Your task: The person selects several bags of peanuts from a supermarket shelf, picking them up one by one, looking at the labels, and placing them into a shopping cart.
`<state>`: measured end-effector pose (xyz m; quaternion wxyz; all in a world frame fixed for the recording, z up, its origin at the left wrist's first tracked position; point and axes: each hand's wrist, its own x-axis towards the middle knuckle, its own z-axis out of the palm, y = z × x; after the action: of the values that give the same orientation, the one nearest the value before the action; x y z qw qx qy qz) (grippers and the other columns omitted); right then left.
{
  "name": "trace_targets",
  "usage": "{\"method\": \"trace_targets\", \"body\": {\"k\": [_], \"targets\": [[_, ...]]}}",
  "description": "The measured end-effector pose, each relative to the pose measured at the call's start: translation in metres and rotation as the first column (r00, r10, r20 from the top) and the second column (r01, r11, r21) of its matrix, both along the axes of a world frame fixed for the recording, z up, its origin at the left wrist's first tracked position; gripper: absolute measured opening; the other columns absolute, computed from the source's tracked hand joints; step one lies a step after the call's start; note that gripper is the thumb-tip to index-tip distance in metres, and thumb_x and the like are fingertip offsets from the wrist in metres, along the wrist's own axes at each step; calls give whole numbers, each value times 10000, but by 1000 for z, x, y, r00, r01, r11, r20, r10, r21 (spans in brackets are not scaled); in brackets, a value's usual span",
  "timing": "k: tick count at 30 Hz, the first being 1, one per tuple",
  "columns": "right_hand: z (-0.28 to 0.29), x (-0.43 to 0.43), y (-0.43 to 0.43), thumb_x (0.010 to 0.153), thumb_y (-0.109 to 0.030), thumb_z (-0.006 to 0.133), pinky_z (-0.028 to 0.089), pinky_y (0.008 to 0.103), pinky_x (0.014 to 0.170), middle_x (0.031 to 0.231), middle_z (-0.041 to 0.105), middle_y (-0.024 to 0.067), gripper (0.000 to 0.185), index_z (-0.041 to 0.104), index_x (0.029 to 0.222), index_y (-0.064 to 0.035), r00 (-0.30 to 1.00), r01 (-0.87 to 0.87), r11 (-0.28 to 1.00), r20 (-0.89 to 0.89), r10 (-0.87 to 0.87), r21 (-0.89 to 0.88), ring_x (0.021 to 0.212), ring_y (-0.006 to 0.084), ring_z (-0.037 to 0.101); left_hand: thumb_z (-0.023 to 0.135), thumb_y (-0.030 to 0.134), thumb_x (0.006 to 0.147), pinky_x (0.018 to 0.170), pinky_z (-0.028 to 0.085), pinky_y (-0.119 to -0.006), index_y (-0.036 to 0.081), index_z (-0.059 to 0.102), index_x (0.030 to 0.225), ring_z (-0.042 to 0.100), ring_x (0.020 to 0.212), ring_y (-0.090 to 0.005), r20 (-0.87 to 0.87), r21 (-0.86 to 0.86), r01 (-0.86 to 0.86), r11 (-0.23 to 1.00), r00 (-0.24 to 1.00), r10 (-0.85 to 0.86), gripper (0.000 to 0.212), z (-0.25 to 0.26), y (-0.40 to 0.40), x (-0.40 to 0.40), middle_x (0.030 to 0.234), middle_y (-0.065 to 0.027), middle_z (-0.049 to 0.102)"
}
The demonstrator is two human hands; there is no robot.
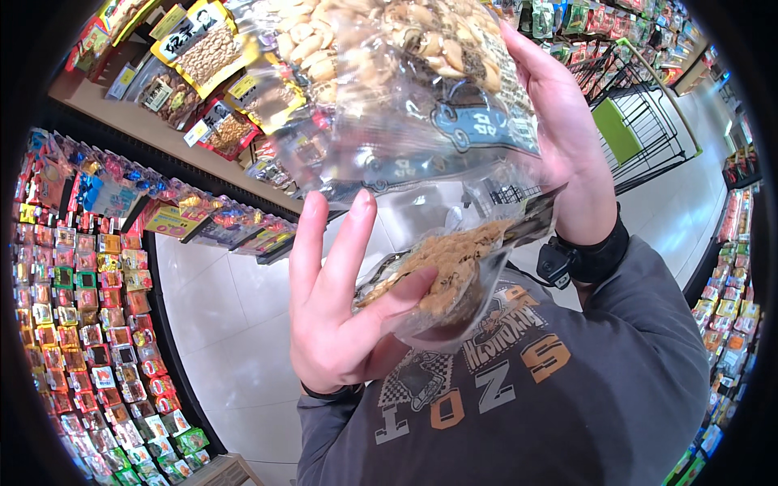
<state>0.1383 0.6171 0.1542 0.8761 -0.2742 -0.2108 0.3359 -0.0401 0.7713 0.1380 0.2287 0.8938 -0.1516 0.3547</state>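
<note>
My right hand is at the upper right, its fingers along the side of a large clear plastic bag of shelled nuts with a blue printed band; most of its grip is hidden behind the bag. Below, my left hand pinches a smaller clear bag of brown, flaky snack under its thumb. Two raised fingers of that hand reach the large bag's bottom edge. The small bag's dark end points up towards my right wrist.
Shelves of packaged nuts stand at the upper left, above hanging packets. A rack of small snack packets fills the left. A shopping cart with a green panel stands at the upper right. More packets line the right edge.
</note>
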Motion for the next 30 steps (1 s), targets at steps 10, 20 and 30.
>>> {"method": "trace_targets", "body": {"k": [10,20,30], "targets": [[-36,43,-3,934,-209,309,491,357,823,1039,564,179,353,430,1117,68,896,442,892,95,-434,-95,931,237,585,498,121,783,866,379,-284,-158,437,1108,541,962,-230,-11,-930,81,360,970,-245,432,-14,15,3,1038,-196,553],[-36,41,-28,929,-268,332,447,390,834,1111,544,120,381,437,1175,4,829,560,797,165,-535,-228,988,231,543,453,81,840,828,432,-240,-131,457,1084,568,918,-170,110,-989,65,-130,920,-376,324,-9,17,33,1017,-165,569],[-39,43,-61,932,-222,314,433,408,867,1144,504,169,382,386,1195,46,690,723,642,230,-686,-256,1018,266,526,448,70,854,816,450,-258,-108,481,1057,572,904,-170,248,-957,176,-229,908,-339,273,-21,20,60,996,-156,575]]}}
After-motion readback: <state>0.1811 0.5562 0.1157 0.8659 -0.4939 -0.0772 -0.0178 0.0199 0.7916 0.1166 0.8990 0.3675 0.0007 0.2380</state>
